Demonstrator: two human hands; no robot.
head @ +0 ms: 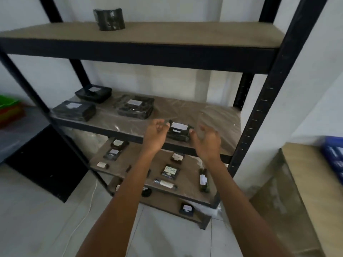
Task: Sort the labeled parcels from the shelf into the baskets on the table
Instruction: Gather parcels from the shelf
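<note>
Small labelled parcel (179,131) sits at the front lip of the middle shelf (222,117), on loose plastic film (120,127). Left hand (155,133) is at its 9 o'clock, right hand (206,140) at its 3 o'clock. Both are loosely curled and grasp nothing; contact is unconfirmed because of blur.

Risk: an uneven squeeze or the film sliding could tip the parcel over the lip towards 6 o'clock. The label is unreadable here, so it could go into the wrong basket.

Storeroom or small parcel-sorting room, by the look. Black metal rack (259,112) with board shelves, loaded with black-wrapped parcels (134,106) bearing white labels. Bare white walls (306,89), pale tiled floor (37,219). Stacked green and red baskets (9,108) at far left edge.
</note>
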